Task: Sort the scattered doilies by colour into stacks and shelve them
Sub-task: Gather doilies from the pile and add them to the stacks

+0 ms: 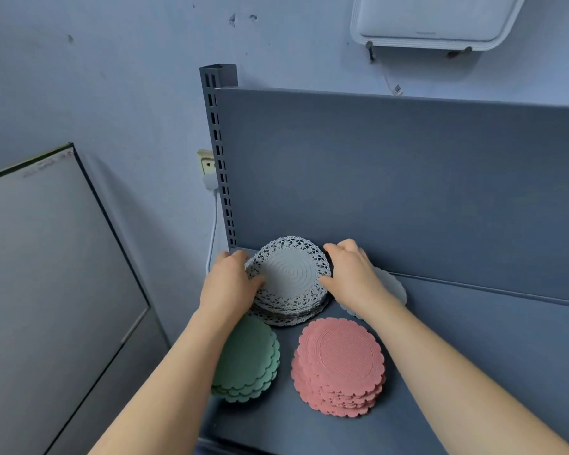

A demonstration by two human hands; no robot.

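Observation:
A stack of grey lacy doilies [289,280] sits at the back left corner of the dark grey shelf [473,339]. My left hand [229,284] cups its left edge and my right hand [350,274] cups its right edge, so both hands grip the stack. In front of it lie a green doily stack [248,359] on the left, partly under my left forearm, and a pink doily stack [340,362] on the right. A pale grey scalloped doily stack [391,287] lies behind my right wrist, mostly hidden.
The shelf's upright back panel [408,178] and slotted post [219,159] close off the rear and left. A wall socket with a plugged white cable [211,182] is left of the post. A grey board [46,274] leans at far left. A white device [434,21] hangs above.

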